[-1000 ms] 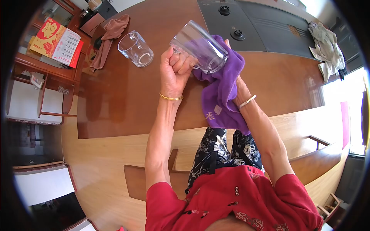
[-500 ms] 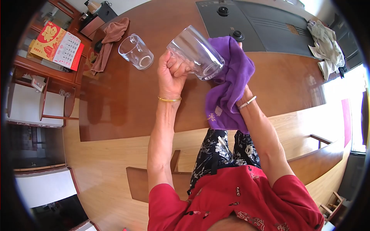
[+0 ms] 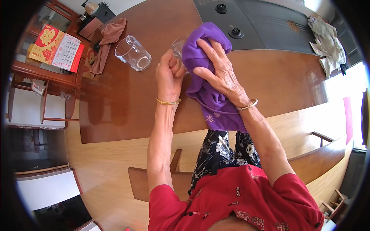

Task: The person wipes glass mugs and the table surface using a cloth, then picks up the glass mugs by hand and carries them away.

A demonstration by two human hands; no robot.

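Observation:
A clear glass mug (image 3: pixel 178 47) is mostly hidden behind a purple towel (image 3: pixel 203 46); only part of its left side shows. My left hand (image 3: pixel 169 73) is closed around the mug's handle. Spread over the towel, my right hand (image 3: pixel 220 73) presses it against the mug, thumb and fingers apart on the cloth. The towel's lower end hangs down over the table's near edge. To the left, a second glass mug (image 3: pixel 133 54) stands apart on the brown table (image 3: pixel 123 104).
A brown cloth (image 3: pixel 106 44) lies at the table's left edge. At the back is a dark panel (image 3: pixel 262 27) with black round knobs, and a pale crumpled cloth (image 3: pixel 327 44) lies at its right end. A calendar (image 3: pixel 58 48) stands on the cabinet at left.
My right hand has come round from behind the towel to its front and pressed the towel over the mug. The mug, in my left hand, is now mostly covered.

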